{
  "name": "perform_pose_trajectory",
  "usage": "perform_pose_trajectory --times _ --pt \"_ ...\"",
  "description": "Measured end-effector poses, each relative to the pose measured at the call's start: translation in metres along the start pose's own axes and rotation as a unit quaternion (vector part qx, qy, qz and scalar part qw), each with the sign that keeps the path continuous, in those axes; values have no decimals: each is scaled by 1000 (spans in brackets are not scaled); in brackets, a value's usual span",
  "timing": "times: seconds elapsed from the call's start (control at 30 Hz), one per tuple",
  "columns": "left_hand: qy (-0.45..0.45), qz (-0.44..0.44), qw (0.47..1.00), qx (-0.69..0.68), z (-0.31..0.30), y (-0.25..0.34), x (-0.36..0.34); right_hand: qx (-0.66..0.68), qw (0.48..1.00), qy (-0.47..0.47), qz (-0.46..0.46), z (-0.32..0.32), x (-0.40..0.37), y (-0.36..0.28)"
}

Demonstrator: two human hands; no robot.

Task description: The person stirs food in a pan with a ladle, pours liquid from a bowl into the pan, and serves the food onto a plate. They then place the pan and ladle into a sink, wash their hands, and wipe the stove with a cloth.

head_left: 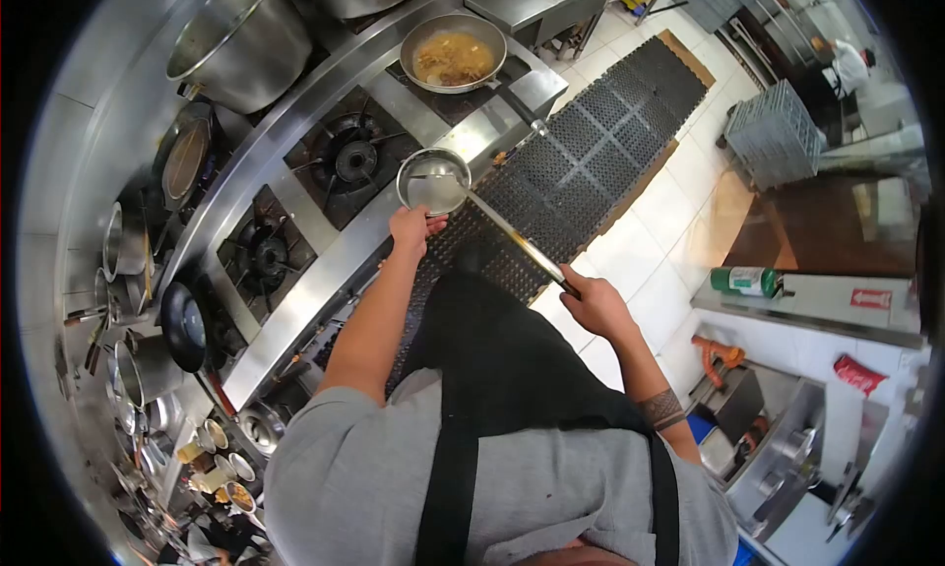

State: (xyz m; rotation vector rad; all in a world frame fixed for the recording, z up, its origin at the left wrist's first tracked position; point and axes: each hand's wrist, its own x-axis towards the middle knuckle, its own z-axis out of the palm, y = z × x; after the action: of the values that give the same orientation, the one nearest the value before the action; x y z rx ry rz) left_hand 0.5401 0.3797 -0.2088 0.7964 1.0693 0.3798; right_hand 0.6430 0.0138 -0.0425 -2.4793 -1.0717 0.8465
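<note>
Nearest, the right hand (596, 305) has fingers clamped on the pot's (433, 184) long handle (517, 236). Farther left, the left hand (413, 231) has fingers curled at its side; whether gripping, I cannot tell. Steadying it, before the stove (300, 212), seems the step; moving it calls for keeping it level.

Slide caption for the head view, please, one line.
Right hand grips a long-handled metal vessel, left hand at its far end; a frying pan of food sits on the stove.
</note>
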Motion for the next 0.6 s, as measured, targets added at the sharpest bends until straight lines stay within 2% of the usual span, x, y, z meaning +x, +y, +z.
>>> perform_pose_trajectory --times 0.13,0.3,0.37,0.4,0.43,0.47,0.5,0.6 --pt "43 17 998 -40 1 -19 12 -4 999 -45 -4 -50 51 9" --pt "38 15 995 -87 5 -39 -4 -26 993 -109 -37 -101 121 22" --pt "32 16 994 -101 18 -49 -10 -32 989 -137 -39 -130 147 8" --pt "-73 -11 995 68 23 -49 -17 -49 987 -146 -52 -140 160 6" --pt "-174 -37 955 236 28 -47 -20 -64 984 -154 -67 -149 173 4" --pt "-216 42 919 327 38 -45 -19 -49 982 -149 -101 -160 185 6" --pt "-206 39 924 321 54 -43 -14 -53 980 -159 -108 -169 197 7" --pt "-286 30 926 244 119 -35 30 -102 963 -212 -128 -200 235 0"
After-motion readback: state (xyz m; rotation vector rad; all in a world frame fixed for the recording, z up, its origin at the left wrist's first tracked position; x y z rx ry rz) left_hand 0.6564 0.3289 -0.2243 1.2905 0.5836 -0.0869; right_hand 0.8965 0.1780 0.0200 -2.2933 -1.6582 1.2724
